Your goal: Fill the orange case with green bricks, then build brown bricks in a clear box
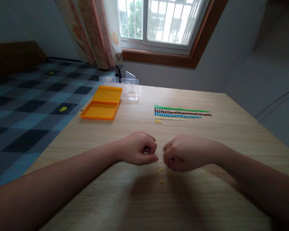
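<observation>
Three small yellow beads (161, 175) lie loose on the wooden desk (231, 134), just below the two hands: two side by side and one a little nearer to the person. A fourth, paler speck beside them is too small to tell. Farther back on the desk there are four rows of tiny pieces: a green row (181, 109), a dark brown row (183, 112), a blue row (177, 115) and a pale yellow row (170, 119), and under them a short group of yellow pieces (158, 122), about four. The left hand (138, 148) rests on the desk with its fingers curled in and the thumb against the forefinger, so the grip is closed in a pinch; what it pinches is too small to see. The right hand (183, 153) faces it, near but not touching, also curled with the fingertips pinched together, and its content I cannot tell. Both forearms are bare and lie low over the desk. At the far left stands one orange plastic tray (102, 103), flat and rectangular, with two compartments, and just behind it one clear plastic box (130, 86) with an open lid. The desk has a light wood grain surface.
</observation>
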